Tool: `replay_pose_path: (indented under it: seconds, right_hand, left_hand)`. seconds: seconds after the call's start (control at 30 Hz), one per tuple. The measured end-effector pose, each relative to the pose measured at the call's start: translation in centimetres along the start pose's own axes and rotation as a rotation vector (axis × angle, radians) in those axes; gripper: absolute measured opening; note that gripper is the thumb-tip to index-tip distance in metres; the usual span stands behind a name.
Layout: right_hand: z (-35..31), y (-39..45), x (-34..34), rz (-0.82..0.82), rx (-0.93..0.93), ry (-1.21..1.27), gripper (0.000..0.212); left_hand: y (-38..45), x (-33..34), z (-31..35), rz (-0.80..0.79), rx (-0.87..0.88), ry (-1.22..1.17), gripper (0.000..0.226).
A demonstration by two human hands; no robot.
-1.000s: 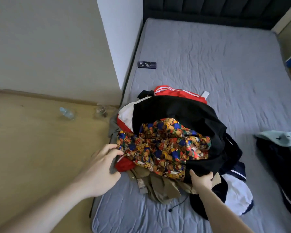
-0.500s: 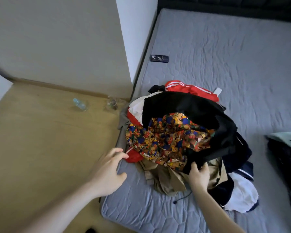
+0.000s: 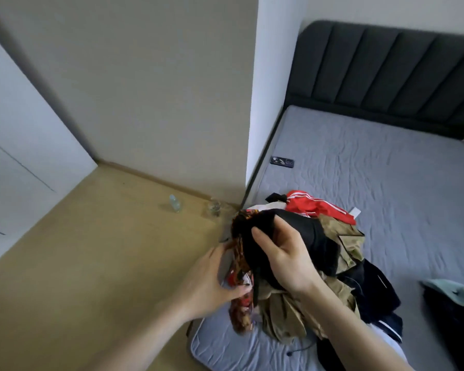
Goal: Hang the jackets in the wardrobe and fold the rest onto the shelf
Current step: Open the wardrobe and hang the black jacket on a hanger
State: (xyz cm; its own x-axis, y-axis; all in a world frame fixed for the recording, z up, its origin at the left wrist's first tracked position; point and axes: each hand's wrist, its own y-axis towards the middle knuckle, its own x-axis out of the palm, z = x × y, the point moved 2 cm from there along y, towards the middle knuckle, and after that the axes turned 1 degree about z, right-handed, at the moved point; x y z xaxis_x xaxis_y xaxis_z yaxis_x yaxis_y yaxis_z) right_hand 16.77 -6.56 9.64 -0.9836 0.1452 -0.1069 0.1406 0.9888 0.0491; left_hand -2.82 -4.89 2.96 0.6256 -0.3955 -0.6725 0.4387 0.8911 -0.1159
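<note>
Grey bed (image 3: pixel 373 170), dark headboard (image 3: pixel 386 76) behind it, wood floor (image 3: pixel 78 263) beside. Right hand (image 3: pixel 287 261) now lifts the black jacket (image 3: pixel 306 236) off the bed's clothes pile (image 3: pixel 332 263); left hand (image 3: pixel 209 285) has closed on its patterned lining (image 3: pixel 241 298).

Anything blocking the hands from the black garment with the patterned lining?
No. The right hand already grips the black garment, lifted off the clothes pile; the left hand holds its patterned lining. Nothing sits between hands and cloth. No open wardrobe or shelf is in view.
</note>
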Motion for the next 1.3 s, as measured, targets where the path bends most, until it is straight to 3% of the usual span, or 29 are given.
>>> replay_pose_path:
  seconds: [0.13, 0.37, 0.47, 0.6, 0.77, 0.9, 0.97, 1.03, 1.1, 1.3]
  right_hand:
    - [-5.4, 1.3, 6.1, -0.203, -0.127, -0.020, 0.023]
    - [-6.4, 2.9, 15.6, -0.365, -0.093, -0.119, 0.017]
    - [-3.3, 2.8, 20.3, -0.459, -0.061, -0.257, 0.042]
    - [0.9, 2.1, 27.6, -0.643, 0.088, -0.376, 0.072]
    - [2.3, 1.9, 36.8, -0.696, 0.151, -0.541, 0.128]
    - [0.3, 5.9, 45.1, -0.604, 0.152, -0.429, 0.112]
    - [-0.8, 7.5, 46.3, -0.610, 0.140, -0.459, 0.080]
    - [-1.6, 8.8, 47.6, -0.623, 0.090, -0.473, 0.031]
    - [-3.0, 11.4, 50.2, -0.609, 0.042, -0.423, 0.007]
    - [-9.3, 21.5, 57.9, -0.496, -0.135, -0.160, 0.031]
  left_hand:
    - [-2.9, -6.9, 1.1, 0.182, -0.006, -0.281, 0.044]
    - [-10.0, -23.0, -0.9, 0.521, -0.098, -0.618, 0.034]
    - [-12.2, -28.5, -2.3, 0.599, -0.136, -0.660, 0.042]
    - [-14.6, -34.6, -5.0, 0.571, -0.188, -0.706, 0.034]
    - [-17.4, -41.2, -8.1, 0.535, -0.189, -0.542, 0.038]
    - [-19.1, -48.0, -11.1, 0.586, -0.198, -0.444, 0.046]
    - [-19.3, -49.4, -11.6, 0.594, -0.206, -0.418, 0.047]
    - [-19.4, -51.0, -12.2, 0.628, -0.214, -0.389, 0.039]
    - [-19.5, -54.3, -14.2, 0.726, -0.245, -0.359, 0.038]
    - [-20.6, -65.2, -23.6, 0.961, -0.416, -0.091, 0.038]
